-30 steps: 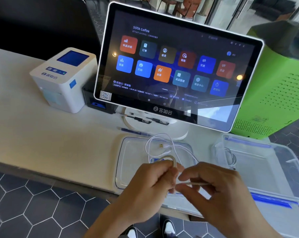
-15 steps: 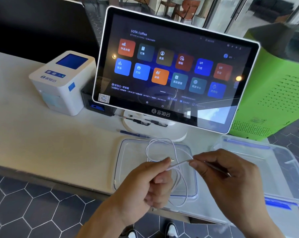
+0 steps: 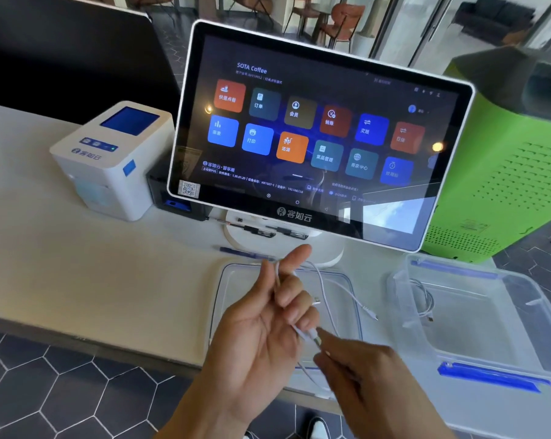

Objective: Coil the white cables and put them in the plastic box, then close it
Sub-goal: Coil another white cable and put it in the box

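Observation:
A thin white cable (image 3: 329, 288) runs in loops around the fingers of my left hand (image 3: 267, 324), which is raised palm-up over the clear lid (image 3: 233, 280) lying flat on the counter. Its index finger points up and the other fingers curl round the cable. My right hand (image 3: 372, 378) pinches the cable near one plug, just below my left fingers. The cable's loose end (image 3: 370, 313) trails over the lid. The clear plastic box (image 3: 521, 331) with blue latches stands open at the right, with another coiled white cable (image 3: 424, 299) inside.
A touchscreen terminal (image 3: 315, 131) stands just behind the lid on a round white base. A white label printer (image 3: 116, 160) sits at the left, a green machine (image 3: 502, 172) at the right. Pens (image 3: 245, 251) lie near the base. The counter edge runs below my hands.
My left hand has turned palm-up and lifted, with the index finger now extended and the cable wound round the fingers. My right hand has dropped lower and toward me along the cable.

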